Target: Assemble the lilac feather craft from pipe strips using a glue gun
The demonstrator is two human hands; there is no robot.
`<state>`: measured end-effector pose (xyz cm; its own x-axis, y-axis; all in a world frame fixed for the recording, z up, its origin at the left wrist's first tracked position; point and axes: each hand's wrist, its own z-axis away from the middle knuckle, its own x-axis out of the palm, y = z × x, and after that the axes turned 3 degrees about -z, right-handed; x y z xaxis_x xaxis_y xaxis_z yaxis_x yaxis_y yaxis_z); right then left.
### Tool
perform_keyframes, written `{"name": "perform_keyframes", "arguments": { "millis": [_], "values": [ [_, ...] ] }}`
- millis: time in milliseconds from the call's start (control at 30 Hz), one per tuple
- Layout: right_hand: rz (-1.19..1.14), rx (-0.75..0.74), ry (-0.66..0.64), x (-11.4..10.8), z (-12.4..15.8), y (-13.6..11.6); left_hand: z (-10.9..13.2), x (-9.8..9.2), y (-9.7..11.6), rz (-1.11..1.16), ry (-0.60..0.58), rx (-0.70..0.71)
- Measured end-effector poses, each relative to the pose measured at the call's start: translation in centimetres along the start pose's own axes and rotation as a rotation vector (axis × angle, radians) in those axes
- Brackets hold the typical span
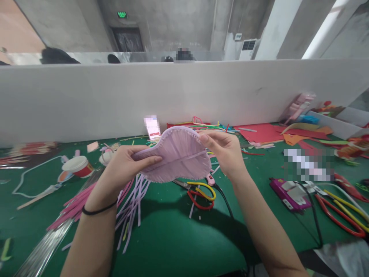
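A lilac petal-shaped piece (181,157) is held up above the table, its face a row of fuzzy stems with a raised line across it and a stitched-looking rim. My left hand (129,161) grips its narrow left end, thumb on the near face and fingers behind. At its upper right edge, my right hand (220,148) pinches the rim between thumb and fingers. Loose lilac pipe cleaners (134,211) lie below my left hand. Beneath the piece are scissors with red and yellow handles (201,194) and a corded tool with a pink switch (211,179).
A white partition (173,96) stands behind the green table (173,238). Leaning on it is a phone (152,127). To the left are a paper cup (77,167) and pink pipe cleaners (77,202); to the right, a purple power strip (290,196), larger scissors (340,215) and red sheets (256,132).
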<state>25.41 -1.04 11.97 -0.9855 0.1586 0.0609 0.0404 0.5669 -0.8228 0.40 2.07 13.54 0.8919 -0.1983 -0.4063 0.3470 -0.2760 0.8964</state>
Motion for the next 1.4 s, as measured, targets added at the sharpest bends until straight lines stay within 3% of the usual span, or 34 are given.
{"name": "perform_keyframes", "arguments": {
  "millis": [467,900,1067,1200,1400],
  "values": [
    [0.007,-0.015,-0.019,0.1,-0.2,0.4,0.0,0.0,0.2,0.066,0.015,-0.020],
    [-0.017,0.017,0.030,0.3,-0.1,0.4,0.0,0.6,0.5,0.101,0.131,-0.036],
    [0.044,0.108,-0.048,-0.3,-0.2,0.4,0.0,0.4,0.4,0.051,0.117,-0.019],
    [-0.051,0.126,-0.108,-0.8,-0.3,0.4,0.0,0.2,0.2,0.026,0.099,-0.009],
    [0.009,0.050,0.049,-0.8,-0.4,-0.1,-0.1,0.3,0.3,0.050,0.108,-0.031]
  ]
}}
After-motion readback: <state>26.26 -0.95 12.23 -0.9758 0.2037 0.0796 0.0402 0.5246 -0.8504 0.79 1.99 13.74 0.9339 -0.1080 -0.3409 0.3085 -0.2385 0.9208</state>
